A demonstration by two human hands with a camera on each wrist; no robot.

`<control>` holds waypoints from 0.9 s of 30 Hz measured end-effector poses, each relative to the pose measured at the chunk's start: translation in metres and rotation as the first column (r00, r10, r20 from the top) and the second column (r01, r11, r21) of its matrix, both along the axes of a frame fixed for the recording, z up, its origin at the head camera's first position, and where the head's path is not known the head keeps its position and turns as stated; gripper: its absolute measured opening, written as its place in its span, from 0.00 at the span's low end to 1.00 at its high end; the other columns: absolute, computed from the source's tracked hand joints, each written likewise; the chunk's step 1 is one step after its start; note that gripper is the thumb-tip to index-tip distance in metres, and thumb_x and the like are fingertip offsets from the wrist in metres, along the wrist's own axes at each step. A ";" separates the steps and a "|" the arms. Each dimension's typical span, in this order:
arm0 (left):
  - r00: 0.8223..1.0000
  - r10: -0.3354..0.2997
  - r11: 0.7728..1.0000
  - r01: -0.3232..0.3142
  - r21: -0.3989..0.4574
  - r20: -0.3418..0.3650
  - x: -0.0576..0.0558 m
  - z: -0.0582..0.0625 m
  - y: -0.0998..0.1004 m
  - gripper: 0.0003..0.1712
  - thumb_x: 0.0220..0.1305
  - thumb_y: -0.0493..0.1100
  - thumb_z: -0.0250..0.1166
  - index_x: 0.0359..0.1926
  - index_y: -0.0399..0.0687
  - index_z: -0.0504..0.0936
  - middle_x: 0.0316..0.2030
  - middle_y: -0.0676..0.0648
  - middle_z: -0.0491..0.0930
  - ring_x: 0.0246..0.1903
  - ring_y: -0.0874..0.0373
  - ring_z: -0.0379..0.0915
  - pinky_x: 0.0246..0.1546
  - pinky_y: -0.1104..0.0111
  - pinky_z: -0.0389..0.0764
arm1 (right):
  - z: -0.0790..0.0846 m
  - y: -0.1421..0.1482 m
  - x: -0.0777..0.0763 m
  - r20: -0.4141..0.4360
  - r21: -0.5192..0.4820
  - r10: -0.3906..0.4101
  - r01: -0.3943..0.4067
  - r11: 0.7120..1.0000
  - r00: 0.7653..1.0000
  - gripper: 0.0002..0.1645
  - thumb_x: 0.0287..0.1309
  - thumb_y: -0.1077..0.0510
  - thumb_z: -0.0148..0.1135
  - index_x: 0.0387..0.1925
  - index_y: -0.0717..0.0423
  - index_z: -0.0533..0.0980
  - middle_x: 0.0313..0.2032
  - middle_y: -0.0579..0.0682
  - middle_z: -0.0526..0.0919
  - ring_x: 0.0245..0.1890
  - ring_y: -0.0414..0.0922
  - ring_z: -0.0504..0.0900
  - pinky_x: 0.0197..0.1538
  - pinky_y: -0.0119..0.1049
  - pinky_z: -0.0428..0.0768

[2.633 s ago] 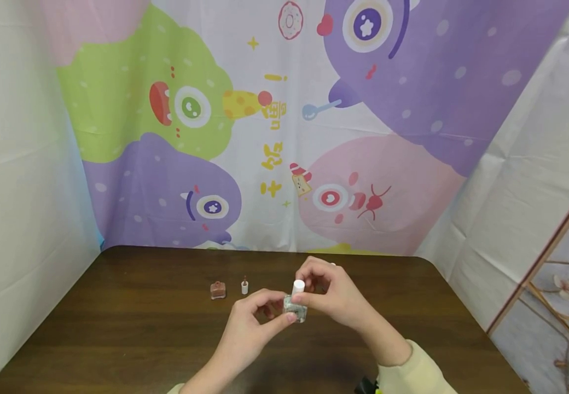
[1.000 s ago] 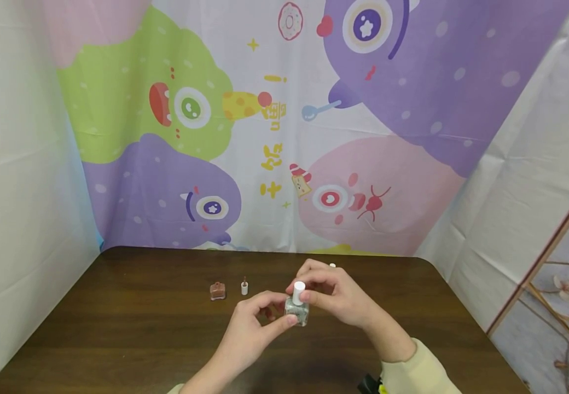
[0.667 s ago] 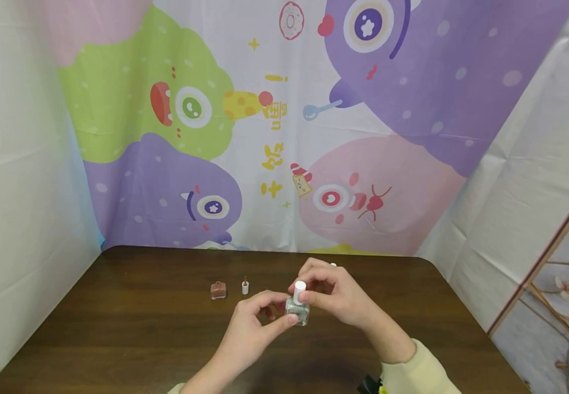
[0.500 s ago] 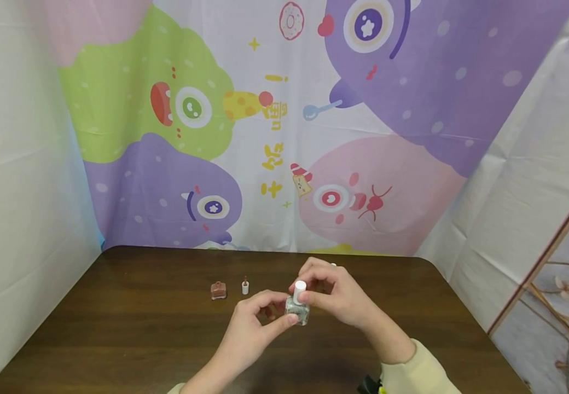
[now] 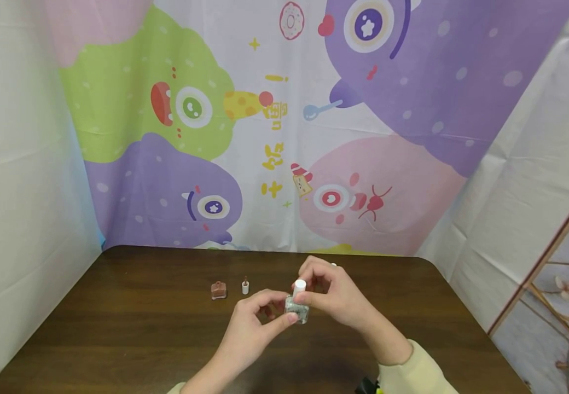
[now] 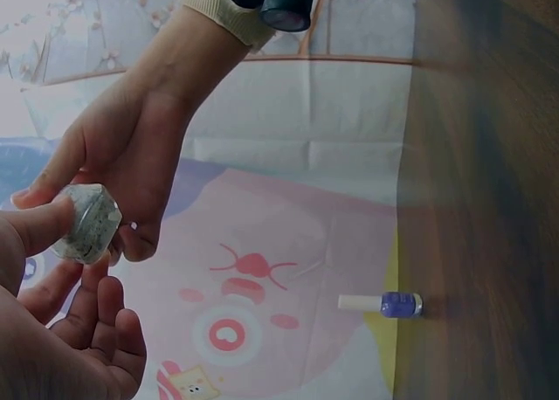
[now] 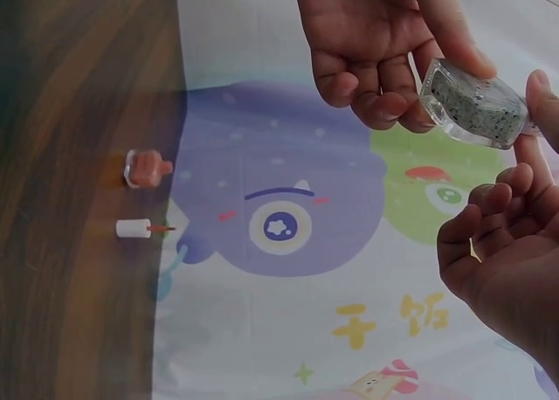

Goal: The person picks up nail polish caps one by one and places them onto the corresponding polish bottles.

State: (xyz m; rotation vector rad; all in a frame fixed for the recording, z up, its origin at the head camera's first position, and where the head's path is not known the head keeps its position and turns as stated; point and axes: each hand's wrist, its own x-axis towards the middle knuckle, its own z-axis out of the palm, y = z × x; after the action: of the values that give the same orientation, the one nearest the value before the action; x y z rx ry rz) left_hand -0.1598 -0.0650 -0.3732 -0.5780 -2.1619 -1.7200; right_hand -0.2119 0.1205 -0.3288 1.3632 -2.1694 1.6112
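Note:
My left hand (image 5: 255,323) pinches a clear nail polish bottle (image 5: 298,311) filled with speckled grey-green polish, thumb on one side and fingers on the other. Over the bottle, my right hand (image 5: 336,293) grips its white cap (image 5: 300,287) between thumb and fingers. The cap sits at the bottle's neck, and the pair is held above the table, slightly tilted. In the right wrist view the speckled bottle (image 7: 476,106) lies between both hands; the cap is mostly hidden there by the right fingers.
On the dark wooden table (image 5: 166,339) stand an uncapped brown-pink polish bottle (image 5: 218,290) and its white cap (image 5: 245,287), brush up. A purple polish bottle (image 6: 400,305) with a white cap stands behind my right hand. A cartoon-printed cloth (image 5: 284,219) hangs behind the table.
My right hand turns slightly around the white cap, tipping and shifting a little, while the left hand keeps its grip on the bottle. The things on the table stay put.

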 end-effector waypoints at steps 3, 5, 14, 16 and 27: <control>1.000 0.000 1.000 0.000 0.002 0.003 0.000 0.000 0.000 0.12 0.50 0.45 0.73 0.37 0.52 0.84 0.29 0.55 0.80 0.27 0.64 0.70 0.31 0.72 0.74 | 0.000 -0.001 0.000 0.009 -0.003 -0.008 0.008 1.000 1.000 0.09 0.50 0.64 0.69 0.27 0.54 0.74 0.28 0.54 0.70 0.31 0.41 0.70 0.30 0.31 0.73; 1.000 0.001 1.000 -0.001 0.003 0.007 0.000 0.000 0.000 0.12 0.50 0.44 0.73 0.37 0.52 0.84 0.29 0.55 0.79 0.28 0.64 0.71 0.31 0.72 0.74 | -0.001 -0.002 0.000 0.011 -0.005 -0.014 0.014 1.000 1.000 0.11 0.50 0.63 0.69 0.26 0.54 0.73 0.27 0.54 0.70 0.30 0.41 0.70 0.30 0.31 0.73; 1.000 0.004 1.000 -0.005 0.006 0.017 0.000 0.001 0.001 0.12 0.49 0.44 0.73 0.37 0.53 0.84 0.29 0.55 0.79 0.29 0.62 0.71 0.32 0.72 0.74 | -0.003 -0.003 -0.001 0.027 -0.014 -0.033 0.033 0.999 0.999 0.15 0.48 0.61 0.71 0.24 0.55 0.70 0.26 0.55 0.68 0.29 0.42 0.69 0.29 0.31 0.73; 1.000 0.003 1.000 -0.003 0.009 0.018 0.001 0.002 0.001 0.12 0.49 0.44 0.73 0.37 0.53 0.84 0.29 0.55 0.79 0.29 0.62 0.72 0.33 0.73 0.74 | -0.003 -0.003 -0.001 0.031 -0.015 -0.029 0.029 0.999 0.999 0.15 0.48 0.61 0.72 0.24 0.55 0.70 0.26 0.55 0.68 0.28 0.44 0.69 0.28 0.31 0.72; 0.999 0.010 1.000 -0.009 -0.013 0.033 -0.001 0.000 0.000 0.12 0.50 0.45 0.73 0.37 0.58 0.84 0.29 0.57 0.79 0.29 0.63 0.72 0.33 0.72 0.74 | -0.003 -0.004 0.001 0.050 0.012 -0.035 0.035 0.999 0.998 0.11 0.50 0.62 0.70 0.30 0.56 0.72 0.28 0.50 0.71 0.27 0.37 0.70 0.29 0.31 0.73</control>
State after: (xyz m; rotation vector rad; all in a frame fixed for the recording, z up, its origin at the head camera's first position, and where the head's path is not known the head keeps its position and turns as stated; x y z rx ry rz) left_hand -0.1605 -0.0646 -0.3730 -0.5451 -2.1968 -1.7236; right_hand -0.2114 0.1165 -0.3316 1.2936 -2.2210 1.6404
